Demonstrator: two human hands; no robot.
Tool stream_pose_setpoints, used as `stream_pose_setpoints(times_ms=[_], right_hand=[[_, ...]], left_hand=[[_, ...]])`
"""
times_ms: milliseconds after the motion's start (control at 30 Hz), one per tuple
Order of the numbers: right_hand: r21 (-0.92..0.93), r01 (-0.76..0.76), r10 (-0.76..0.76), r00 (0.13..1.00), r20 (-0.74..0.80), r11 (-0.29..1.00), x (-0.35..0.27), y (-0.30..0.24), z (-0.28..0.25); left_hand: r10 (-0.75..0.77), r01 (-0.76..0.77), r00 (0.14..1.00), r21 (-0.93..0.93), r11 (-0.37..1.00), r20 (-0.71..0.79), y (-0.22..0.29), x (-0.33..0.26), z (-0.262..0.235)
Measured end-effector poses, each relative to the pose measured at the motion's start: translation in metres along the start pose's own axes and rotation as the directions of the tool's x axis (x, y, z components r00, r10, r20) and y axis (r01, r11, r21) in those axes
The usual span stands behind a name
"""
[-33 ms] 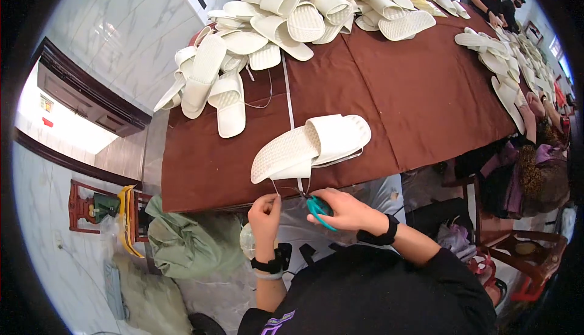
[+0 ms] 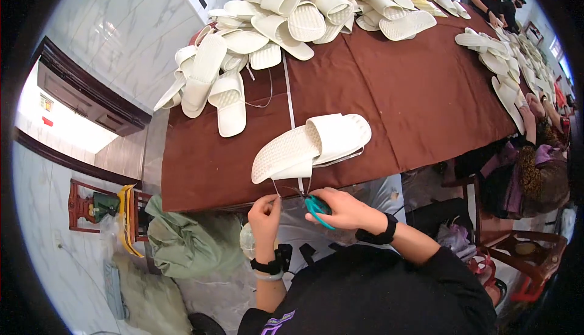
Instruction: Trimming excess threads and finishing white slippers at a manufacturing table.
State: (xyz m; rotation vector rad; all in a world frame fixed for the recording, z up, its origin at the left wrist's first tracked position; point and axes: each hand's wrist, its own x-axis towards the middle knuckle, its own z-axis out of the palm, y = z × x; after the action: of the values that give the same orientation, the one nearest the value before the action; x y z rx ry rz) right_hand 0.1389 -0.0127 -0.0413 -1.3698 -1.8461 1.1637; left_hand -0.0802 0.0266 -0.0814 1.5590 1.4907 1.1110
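A pair of white slippers lies on the brown-covered table near its front edge, stacked one partly over the other. A thin string hangs from them over the edge. My left hand is closed, pinching that string between thumb and finger. Just to its right, my right hand grips scissors with teal handles. Their dark blades point left beside the hanging string, below the slippers. Whether the blades touch the string I cannot tell.
A heap of white slippers covers the table's far left, with a loose string by one slipper. More slippers line the right edge, where other people sit. The brown tablecloth spreads between. A green cloth bag stands on the left floor.
My right hand and the scissors have shifted very slightly to the left. My left hand and the slippers have stayed in place.
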Motion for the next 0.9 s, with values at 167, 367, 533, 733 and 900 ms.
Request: stream_pose_setpoints(times_ms=[167, 367, 533, 733, 900], right_hand=[[-0.002, 0.046, -0.046, 0.998, 0.038, 0.999, 0.016, 0.006, 0.014], [0.051, 0.098, -0.1, 0.994, 0.033, 0.994, 0.012, 0.007, 0.013], [0.122, 0.182, -0.169, 0.98, -0.109, 0.976, 0.002, -0.003, -0.018], [-0.412, 0.161, -0.368, 0.789, -0.493, 0.897, 0.029, -0.008, -0.067], [-0.518, 0.121, -0.394, 0.797, -0.458, 0.847, 0.053, 0.016, -0.077]], left_hand=[[-0.069, 0.075, 0.996, -0.117, 0.99, 0.053, -0.001, -0.007, -0.007], [-0.087, 0.094, 0.994, -0.112, 0.989, 0.065, -0.009, -0.013, -0.017], [-0.195, 0.187, 0.98, -0.192, 0.963, -0.024, -0.036, -0.025, -0.052], [-0.383, 0.34, 0.924, -0.427, 0.838, -0.014, -0.078, -0.055, -0.109], [-0.468, 0.351, 0.883, -0.621, 0.701, -0.028, -0.108, -0.081, -0.137]])
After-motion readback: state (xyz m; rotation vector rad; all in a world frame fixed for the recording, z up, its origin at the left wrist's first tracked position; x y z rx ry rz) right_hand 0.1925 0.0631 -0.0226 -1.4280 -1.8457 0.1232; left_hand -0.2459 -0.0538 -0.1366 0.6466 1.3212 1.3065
